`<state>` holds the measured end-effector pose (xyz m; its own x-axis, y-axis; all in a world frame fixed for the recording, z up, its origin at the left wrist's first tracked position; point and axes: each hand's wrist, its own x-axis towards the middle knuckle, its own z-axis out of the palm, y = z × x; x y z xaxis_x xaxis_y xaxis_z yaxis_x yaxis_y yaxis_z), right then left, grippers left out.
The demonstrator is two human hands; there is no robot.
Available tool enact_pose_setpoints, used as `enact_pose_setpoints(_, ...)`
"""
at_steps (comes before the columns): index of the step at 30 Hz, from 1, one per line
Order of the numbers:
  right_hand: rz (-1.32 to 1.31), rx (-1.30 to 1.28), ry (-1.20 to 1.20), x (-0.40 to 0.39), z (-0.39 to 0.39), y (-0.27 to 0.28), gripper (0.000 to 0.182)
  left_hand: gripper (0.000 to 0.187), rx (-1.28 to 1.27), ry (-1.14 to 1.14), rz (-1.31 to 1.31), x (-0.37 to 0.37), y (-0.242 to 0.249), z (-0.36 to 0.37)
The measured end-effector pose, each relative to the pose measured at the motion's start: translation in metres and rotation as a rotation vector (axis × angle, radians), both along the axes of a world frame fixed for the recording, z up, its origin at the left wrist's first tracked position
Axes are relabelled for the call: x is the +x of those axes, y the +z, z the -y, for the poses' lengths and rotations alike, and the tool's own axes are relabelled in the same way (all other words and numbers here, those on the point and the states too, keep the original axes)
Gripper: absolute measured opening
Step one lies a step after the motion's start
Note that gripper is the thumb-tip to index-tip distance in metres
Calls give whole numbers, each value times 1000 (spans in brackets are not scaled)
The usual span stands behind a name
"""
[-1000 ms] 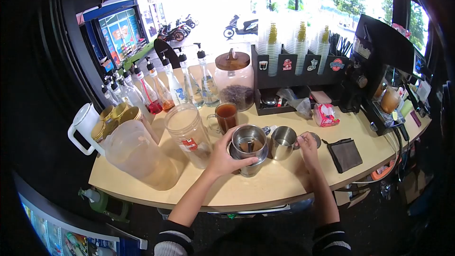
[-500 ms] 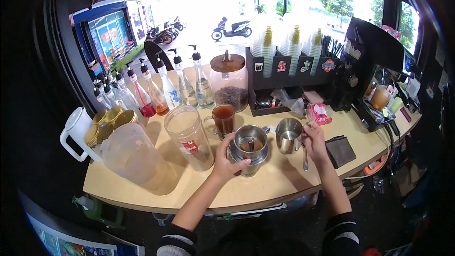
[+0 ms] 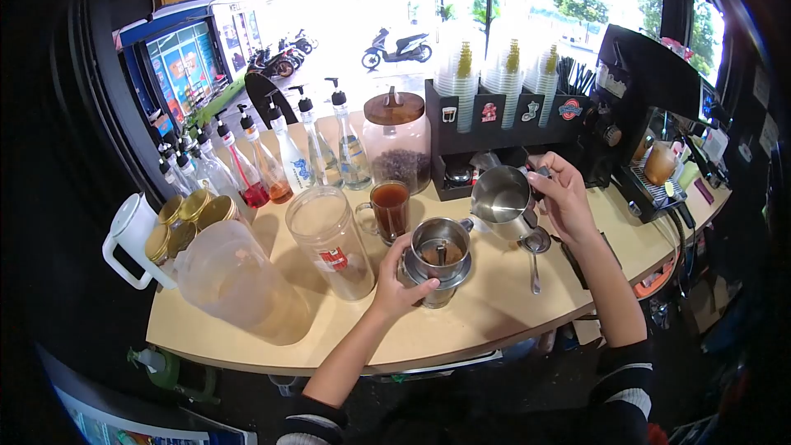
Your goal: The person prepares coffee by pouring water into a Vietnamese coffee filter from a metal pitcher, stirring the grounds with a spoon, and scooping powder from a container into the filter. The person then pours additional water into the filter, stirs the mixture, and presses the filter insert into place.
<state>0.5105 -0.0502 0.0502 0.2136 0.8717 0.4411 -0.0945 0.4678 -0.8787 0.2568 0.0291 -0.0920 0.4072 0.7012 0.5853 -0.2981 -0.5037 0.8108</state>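
Right grip [image 3: 567, 196] closed on pitcher [image 3: 499, 200]

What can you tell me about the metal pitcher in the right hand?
The pitcher is silvery, shiny, apparently metal, with an open round mouth and a side handle gripped by the right hand. It appears tilted and held above the counter, right of the filter cup. Its contents are unclear.

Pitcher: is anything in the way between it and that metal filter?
Nothing visible stands between them. The right hand holds the pitcher by its handle, beyond and right of the filter at the left hand; the mug stands left of that line, the spoon right.
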Motion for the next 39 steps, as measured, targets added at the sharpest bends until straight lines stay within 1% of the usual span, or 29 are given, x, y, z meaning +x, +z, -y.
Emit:
enact_pose_setpoints(4,52,-7,-1,-8,-2,7,16,75,-43,-29,-7,-2,-4,-2)
enact_pose_setpoints(7,40,-51,-7,-20,-1,13,17,74,-58,-17,-13,-2,-6,-2)
enact_pose_setpoints(22,146,-68,0,-29,-4,21,19,73,-13,1,-26,-1,-10,-6)
enact_pose_setpoints(27,158,-73,14,-32,-4,25,20,73,-46,-30,-7,-1,-7,-4)
enact_pose_setpoints(39,183,-77,-8,-34,-4,28,21,74,-16,-5,-17,-2,-5,-3)
